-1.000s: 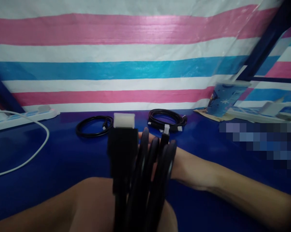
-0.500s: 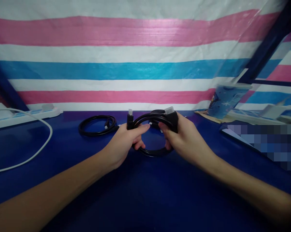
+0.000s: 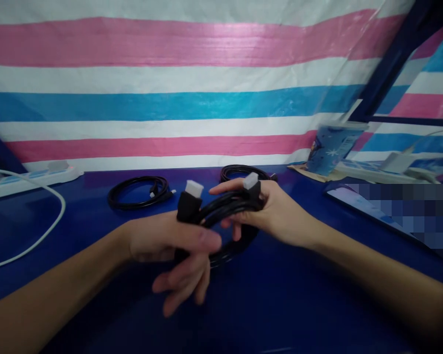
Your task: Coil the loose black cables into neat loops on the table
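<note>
A coiled black HDMI cable hangs above the blue table between my two hands. My left hand grips the coil's left side, thumb across the front and the other fingers curled beneath. Beside that thumb a plug with a pale cap points up. My right hand holds the coil's right side, its index finger stretched over the top. A second capped plug stands up there. Part of the coil is hidden behind my left fingers, which are slightly blurred.
Two more coiled black cables lie on the table: one coil to the left, another behind my right hand. Power strips sit at both sides. A white cord loops at left. A blue cup and a phone-like device are right.
My left hand has come closer and lower, turning so its fingers show below the coil. The held coil has tilted. My right index finger has stretched out. The rear coil shows more.
</note>
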